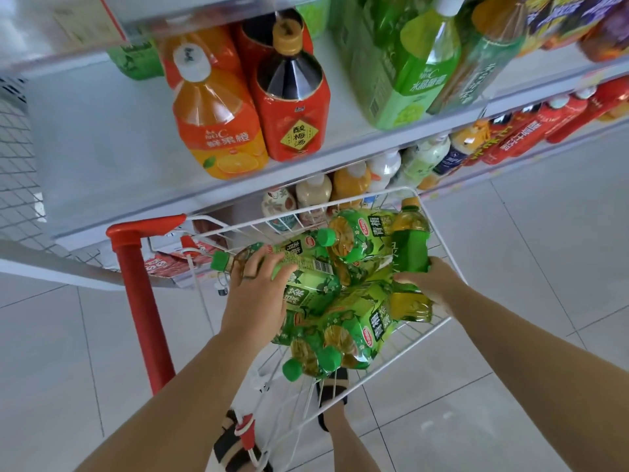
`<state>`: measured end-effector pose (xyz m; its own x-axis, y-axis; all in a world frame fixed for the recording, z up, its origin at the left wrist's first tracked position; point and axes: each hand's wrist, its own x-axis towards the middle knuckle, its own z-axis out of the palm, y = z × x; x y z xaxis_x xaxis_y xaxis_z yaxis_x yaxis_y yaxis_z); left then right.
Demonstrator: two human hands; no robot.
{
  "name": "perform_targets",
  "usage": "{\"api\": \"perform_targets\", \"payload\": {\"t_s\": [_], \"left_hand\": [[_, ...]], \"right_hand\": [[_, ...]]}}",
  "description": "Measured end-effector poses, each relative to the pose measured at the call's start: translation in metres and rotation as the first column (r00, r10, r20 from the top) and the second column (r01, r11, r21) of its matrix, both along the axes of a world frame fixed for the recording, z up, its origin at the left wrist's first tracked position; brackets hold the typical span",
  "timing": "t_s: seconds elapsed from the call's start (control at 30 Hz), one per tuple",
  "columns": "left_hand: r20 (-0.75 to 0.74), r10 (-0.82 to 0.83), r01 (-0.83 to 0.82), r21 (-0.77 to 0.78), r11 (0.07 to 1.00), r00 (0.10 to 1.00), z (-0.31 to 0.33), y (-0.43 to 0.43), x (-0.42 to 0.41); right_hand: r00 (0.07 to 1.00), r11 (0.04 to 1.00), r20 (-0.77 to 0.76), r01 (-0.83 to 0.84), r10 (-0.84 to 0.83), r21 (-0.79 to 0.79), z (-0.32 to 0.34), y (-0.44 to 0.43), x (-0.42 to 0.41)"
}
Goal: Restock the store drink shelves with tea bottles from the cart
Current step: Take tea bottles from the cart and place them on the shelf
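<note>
Several green-labelled tea bottles (354, 321) lie piled in a white wire cart (401, 352). My left hand (258, 294) grips one lying tea bottle (303, 255) near its neck; its green cap points left. At the cart's right side my right hand (429, 281) is curled round the lower part of a tea bottle (410, 247) that stands with its base toward me. The drink shelf (102, 155) above the cart has bare white space at its left.
Large orange juice (218, 124), dark plum drink (292, 97) and green bottles (408, 69) stand on the shelf. Smaller bottles (313, 192) fill the lower shelf behind the cart. The cart's red handle post (143, 301) stands left. My sandalled feet (238, 444) are beneath.
</note>
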<state>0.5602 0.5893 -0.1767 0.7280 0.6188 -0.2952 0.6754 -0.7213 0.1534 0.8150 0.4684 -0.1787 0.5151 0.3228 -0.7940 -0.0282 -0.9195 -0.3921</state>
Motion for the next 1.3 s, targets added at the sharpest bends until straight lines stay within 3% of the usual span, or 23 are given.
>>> {"api": "perform_targets", "payload": {"t_s": [0.1, 0.23, 0.33, 0.43, 0.5, 0.57, 0.63, 0.8, 0.9, 0.97, 1.07, 1.17, 1.3], "left_hand": [[-0.049, -0.026, 0.019, -0.137, 0.990, 0.998, 0.012, 0.007, 0.000], [0.101, 0.089, -0.046, -0.369, 0.928, 0.991, 0.059, 0.006, 0.002], [0.178, 0.405, -0.157, -0.727, 0.668, 0.897, 0.117, 0.009, -0.001], [0.159, 0.643, -0.117, -0.924, 0.364, 0.749, 0.176, 0.018, -0.015], [0.165, 0.771, -0.057, -0.966, 0.253, 0.616, 0.208, 0.024, -0.031], [0.195, 0.856, 0.032, -0.978, 0.204, 0.478, 0.233, 0.030, -0.050], [0.263, 0.889, 0.080, -0.964, 0.252, 0.374, 0.254, 0.038, -0.069], [0.580, 0.801, -0.093, -0.798, 0.595, 0.149, 0.307, 0.057, -0.097], [0.749, 0.656, -0.180, -0.636, 0.750, 0.087, 0.337, 0.064, -0.102], [0.806, 0.587, -0.209, -0.563, 0.799, 0.072, 0.350, 0.070, -0.102], [0.847, 0.523, -0.202, -0.497, 0.844, 0.098, 0.366, 0.083, -0.105], [0.866, 0.458, -0.167, -0.430, 0.887, 0.203, 0.373, 0.100, -0.115], [0.822, 0.438, -0.346, -0.317, 0.883, 0.363, 0.364, 0.120, -0.137]], "right_hand": [[0.942, 0.975, -0.265, 0.220, -0.206, 0.024, 0.036, 0.001, -0.010], [0.912, 0.976, -0.394, 0.178, -0.117, 0.124, 0.094, -0.003, -0.037], [0.878, 0.968, -0.469, 0.025, 0.099, 0.250, 0.149, 0.007, -0.065], [0.831, 0.914, -0.470, -0.108, 0.298, 0.390, 0.210, 0.027, -0.097], [0.819, 0.862, -0.407, -0.193, 0.404, 0.469, 0.245, 0.041, -0.119], [0.777, 0.790, -0.354, -0.282, 0.521, 0.544, 0.263, 0.055, -0.140], [0.796, 0.728, -0.218, -0.356, 0.564, 0.586, 0.276, 0.069, -0.159], [0.813, 0.497, 0.255, -0.534, 0.523, 0.684, 0.316, 0.108, -0.205], [0.787, 0.389, 0.467, -0.609, 0.403, 0.691, 0.336, 0.134, -0.236], [0.797, 0.319, 0.539, -0.603, 0.272, 0.731, 0.343, 0.154, -0.249], [0.825, 0.284, 0.551, -0.562, 0.124, 0.777, 0.349, 0.181, -0.251], [0.841, 0.225, 0.534, -0.539, 0.090, 0.812, 0.353, 0.199, -0.245], [0.816, 0.225, 0.573, -0.575, 0.080, 0.787, 0.354, 0.226, -0.233]]}}
